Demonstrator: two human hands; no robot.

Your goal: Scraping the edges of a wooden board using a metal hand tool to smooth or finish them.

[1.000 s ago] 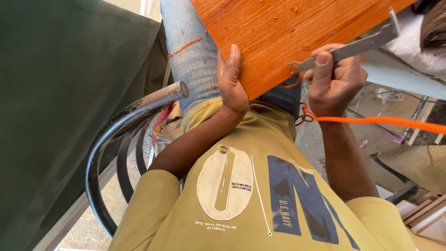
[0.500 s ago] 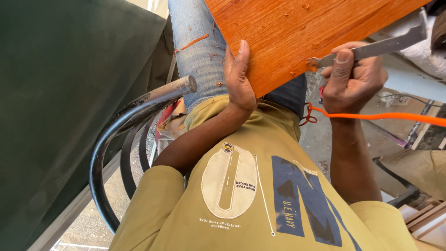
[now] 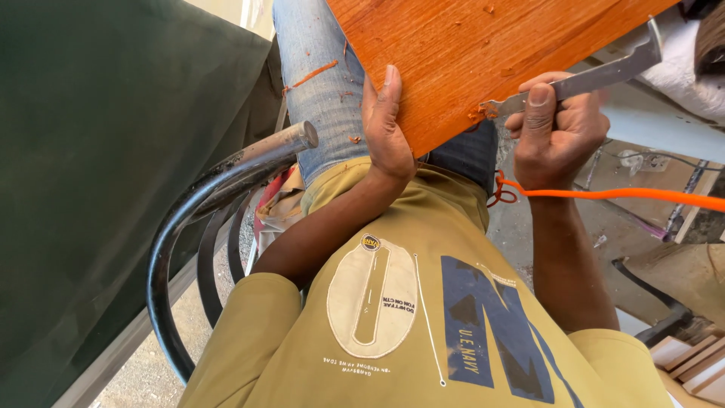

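1. A flat wooden board (image 3: 468,53), stained orange-red with fine straight grain, is lying across the person's lap at the top of the view, above the denim-covered leg (image 3: 325,91).
2. The left hand (image 3: 387,125) is pressing against the board's near left edge, fingers straight and together, thumb hidden behind the wood.
3. The right hand (image 3: 555,132) is curling tightly around a flat grey metal scraper (image 3: 581,79), whose tip is touching the board's near edge, where orange shavings (image 3: 477,115) are clinging.
4. A thin orange cord (image 3: 627,194) is running from just beside the right wrist off to the right.
5. A curved black metal chair frame (image 3: 196,219) with a worn tube end is standing to the left, beside dark green fabric (image 3: 98,166).
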